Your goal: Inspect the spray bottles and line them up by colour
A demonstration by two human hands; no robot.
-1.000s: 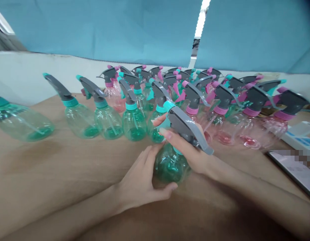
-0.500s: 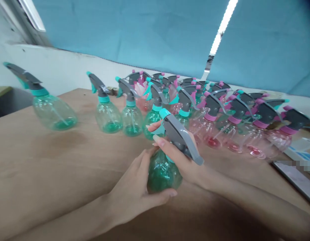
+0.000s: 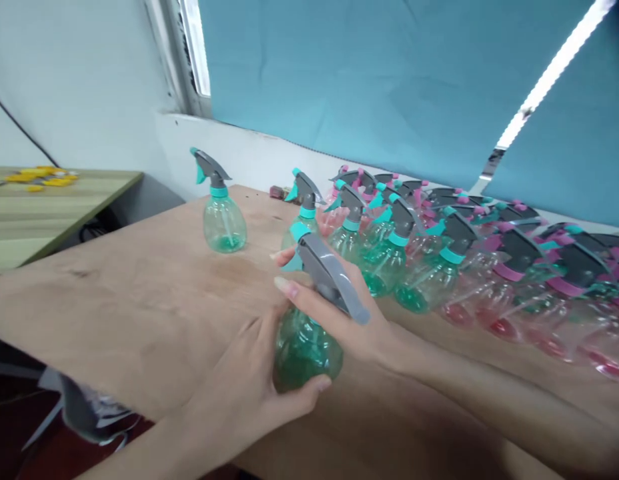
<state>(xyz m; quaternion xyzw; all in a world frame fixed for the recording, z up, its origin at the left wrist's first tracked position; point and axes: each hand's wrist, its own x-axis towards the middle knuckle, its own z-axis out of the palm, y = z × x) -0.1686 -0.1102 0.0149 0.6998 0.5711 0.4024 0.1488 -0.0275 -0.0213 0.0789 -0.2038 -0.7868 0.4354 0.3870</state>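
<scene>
Both of my hands are closed on a green see-through spray bottle (image 3: 309,350) with a grey head and a turquoise nozzle, trigger and collar. My left hand (image 3: 262,377) wraps round the bottle's round body from the left and below. My right hand (image 3: 344,307) grips the neck just under the grey head, its thumb and forefinger reaching left past the collar. The bottle leans slightly, its nozzle to the upper left. Beyond it, a similar green spray bottle (image 3: 225,223) stands alone upright on the wooden table (image 3: 154,313).
Green spray bottles (image 3: 384,267) and pink spray bottles (image 3: 504,300) stand close together at the right and back. A second table (image 3: 64,213) at the left bears small yellow pieces (image 3: 42,177). A blue sheet (image 3: 364,80) covers the window area behind.
The view has swung to the left, so the standing bottles appear farther right and the second table shows more. My hands keep the same hold on the spray bottle.
</scene>
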